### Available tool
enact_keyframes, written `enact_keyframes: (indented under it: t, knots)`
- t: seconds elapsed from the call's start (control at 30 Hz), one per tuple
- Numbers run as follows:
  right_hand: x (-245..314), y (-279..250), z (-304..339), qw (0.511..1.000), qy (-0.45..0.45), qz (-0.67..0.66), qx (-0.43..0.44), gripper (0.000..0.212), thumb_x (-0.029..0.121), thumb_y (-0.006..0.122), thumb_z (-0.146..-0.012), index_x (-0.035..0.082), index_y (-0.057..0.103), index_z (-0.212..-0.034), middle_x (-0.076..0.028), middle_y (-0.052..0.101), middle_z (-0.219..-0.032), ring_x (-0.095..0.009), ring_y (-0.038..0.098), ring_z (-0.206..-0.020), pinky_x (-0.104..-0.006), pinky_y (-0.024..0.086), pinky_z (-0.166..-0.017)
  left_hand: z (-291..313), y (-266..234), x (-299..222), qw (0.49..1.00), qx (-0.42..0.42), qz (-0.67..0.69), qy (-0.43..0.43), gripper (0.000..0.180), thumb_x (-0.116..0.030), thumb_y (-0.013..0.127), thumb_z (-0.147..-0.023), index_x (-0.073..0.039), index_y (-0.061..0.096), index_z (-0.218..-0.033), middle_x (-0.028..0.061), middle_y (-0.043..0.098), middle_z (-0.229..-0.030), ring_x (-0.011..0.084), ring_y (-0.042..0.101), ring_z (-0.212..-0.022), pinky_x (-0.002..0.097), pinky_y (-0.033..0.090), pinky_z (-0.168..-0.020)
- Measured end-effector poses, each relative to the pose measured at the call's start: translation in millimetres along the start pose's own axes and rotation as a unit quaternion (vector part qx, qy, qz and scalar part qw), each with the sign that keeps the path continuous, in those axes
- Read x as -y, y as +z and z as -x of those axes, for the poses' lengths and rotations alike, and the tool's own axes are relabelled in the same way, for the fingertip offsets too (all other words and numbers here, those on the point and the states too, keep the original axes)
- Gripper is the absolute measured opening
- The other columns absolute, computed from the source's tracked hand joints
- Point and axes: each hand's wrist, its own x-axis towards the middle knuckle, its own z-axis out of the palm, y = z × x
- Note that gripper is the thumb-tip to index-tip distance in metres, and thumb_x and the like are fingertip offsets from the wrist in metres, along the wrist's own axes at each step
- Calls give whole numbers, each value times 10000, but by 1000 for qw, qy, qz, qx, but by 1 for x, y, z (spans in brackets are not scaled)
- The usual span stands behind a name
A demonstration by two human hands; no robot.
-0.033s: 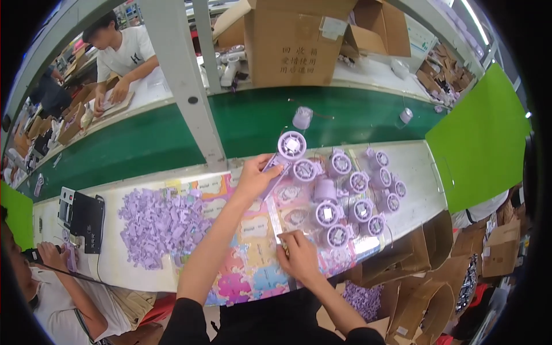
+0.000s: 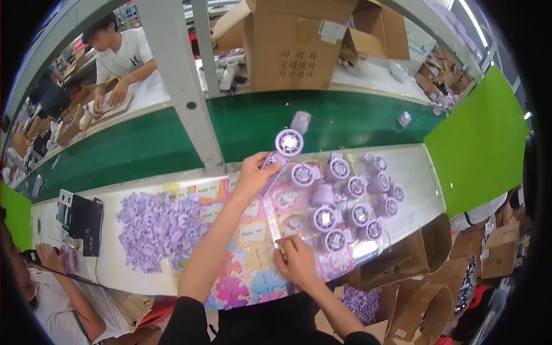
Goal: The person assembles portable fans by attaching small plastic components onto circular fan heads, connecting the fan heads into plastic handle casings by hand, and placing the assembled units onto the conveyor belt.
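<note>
**Caught by the handle, round end hanging free**

Head view: could go wrong, most likely, by twisting or slipping out of the left hand (image 2: 253, 175), being held by the handle (image 2: 269, 185) alone, with no support under the far end of the lavender fan (image 2: 289, 142). Might also knock the nearest fan body (image 2: 303, 173), just below and to the right, if lowered carelessly. Could brush the translucent cup (image 2: 301, 121) on the green belt (image 2: 247, 123) if pushed farther out; cannot judge the gap in depth.

Clasped firmly on the left, with thumb across the handle near its neck. Seen from there: handle inside the grasp, round head beyond the thumb, up and to the right. Well apart from the right hand (image 2: 299, 264), low over the patterned mat (image 2: 253, 233) with curled fingers. Cannot tell whether pinching anything there; possibly something small and yellowish, so easily dropped if loosely kept.
</note>
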Motion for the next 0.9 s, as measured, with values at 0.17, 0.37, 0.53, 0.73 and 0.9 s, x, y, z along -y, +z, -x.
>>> enact_keyframes:
  t: [0.17,0.37,0.53,0.73,0.9]
  knots:
    - [12,1,-7,1000,5,-11,16,189,87,706,-812,47,655,-990,-113,619,-883,-307,649,-727,-397,538,-644,-101,-21,41,990,-122,-61,30,362,-148,742,-851,4,689,-1174,135,749,-1033,222,723,-890,335,547,-831]
    - [6,-1,-8,1000,22,-9,12,172,90,714,-809,48,658,-966,-103,633,-881,-296,660,-723,-386,544,-633,-144,-20,26,898,-291,-318,-87,341,-272,719,-864,-55,720,-1127,186,656,-1158,357,624,-1090,459,521,-918]
    - [2,0,-12,1000,18,-20,-5,163,68,732,-785,45,663,-932,-84,642,-838,-253,633,-625,-355,518,-574,-136,-16,18,857,-323,-390,-100,337,-209,725,-852,-37,687,-1139,199,494,-1356,384,465,-1242,475,407,-1044]
    - [1,-2,-15,1000,14,-9,-3,168,60,734,-780,47,652,-927,-82,642,-838,-250,636,-622,-358,517,-569,-126,21,9,807,-293,-416,300,529,-27,699,-728,-60,575,-1242,241,480,-1325,416,480,-1204,489,398,-1010]
    - [4,0,-13,1000,13,-11,2,154,69,735,-788,51,651,-916,-86,629,-805,-257,634,-616,-360,516,-565,-158,53,34,850,-104,-461,232,453,-19,707,-739,-152,654,-1169,165,482,-1296,367,487,-1231,499,421,-984]
